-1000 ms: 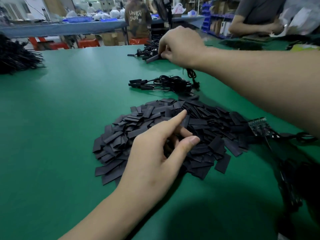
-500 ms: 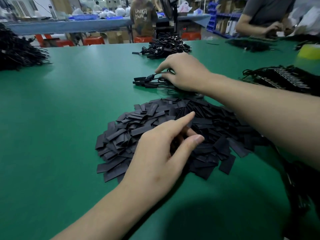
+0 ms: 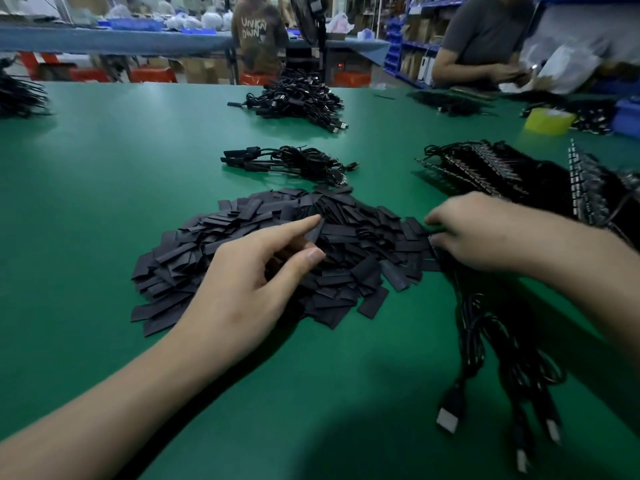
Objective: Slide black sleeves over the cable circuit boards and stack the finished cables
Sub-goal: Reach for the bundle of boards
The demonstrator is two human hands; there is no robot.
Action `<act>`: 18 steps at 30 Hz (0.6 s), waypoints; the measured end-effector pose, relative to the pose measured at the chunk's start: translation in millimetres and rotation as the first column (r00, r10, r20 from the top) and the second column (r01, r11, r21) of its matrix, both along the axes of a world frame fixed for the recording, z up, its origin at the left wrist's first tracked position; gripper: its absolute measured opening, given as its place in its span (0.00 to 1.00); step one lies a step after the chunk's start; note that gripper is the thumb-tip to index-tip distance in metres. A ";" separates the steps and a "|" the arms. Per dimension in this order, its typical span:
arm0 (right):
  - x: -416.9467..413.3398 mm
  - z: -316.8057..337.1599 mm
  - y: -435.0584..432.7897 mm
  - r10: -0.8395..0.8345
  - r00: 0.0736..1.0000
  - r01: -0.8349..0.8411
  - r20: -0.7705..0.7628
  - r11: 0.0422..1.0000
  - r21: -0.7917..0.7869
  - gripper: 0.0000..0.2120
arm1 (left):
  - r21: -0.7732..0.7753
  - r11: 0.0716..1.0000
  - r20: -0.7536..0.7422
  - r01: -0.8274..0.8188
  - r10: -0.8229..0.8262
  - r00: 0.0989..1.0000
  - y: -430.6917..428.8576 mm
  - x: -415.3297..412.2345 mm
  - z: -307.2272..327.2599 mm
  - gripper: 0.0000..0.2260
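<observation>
Left hand fingers light, flimsy sleeves, best pinched by an end, grip unclear; right hand clutches limp cables.

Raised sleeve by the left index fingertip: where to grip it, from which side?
Pinch the raised sleeve across its flat faces near the upper end, left hand coming from above: it stands tilted off the sleeve pile, so both faces look reachable; neighbours lie flat.
</observation>
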State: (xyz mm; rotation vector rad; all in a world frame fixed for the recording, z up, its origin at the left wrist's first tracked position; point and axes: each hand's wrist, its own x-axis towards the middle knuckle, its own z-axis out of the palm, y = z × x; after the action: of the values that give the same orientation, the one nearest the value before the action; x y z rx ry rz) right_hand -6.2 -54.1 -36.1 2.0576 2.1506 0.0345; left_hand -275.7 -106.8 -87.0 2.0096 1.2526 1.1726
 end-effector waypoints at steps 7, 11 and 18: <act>7.3 10.0 -13.4 0.036 0.997 -0.024 -0.067 0.983 0.181 0.06 | 0.002 1.000 -0.007 -0.010 0.010 1.000 0.4 -1.3 -1.3 0.17; -10.9 34.1 -32.5 0.240 0.730 -0.098 -0.640 0.964 0.249 0.11 | 0.002 1.000 -0.023 0.012 -0.012 1.000 -0.2 -1.0 -2.0 0.13; -71.3 -11.7 -46.9 0.102 0.070 -0.130 -0.992 0.987 0.092 0.11 | -0.051 0.995 0.077 0.084 -0.080 0.994 0.3 -3.2 -0.4 0.07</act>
State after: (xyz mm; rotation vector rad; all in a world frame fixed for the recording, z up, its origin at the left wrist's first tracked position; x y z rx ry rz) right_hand -77.5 -101.0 -47.8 2.0075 2.8174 -2.0302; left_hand -278.9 -106.5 -87.4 1.9413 1.1426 1.1519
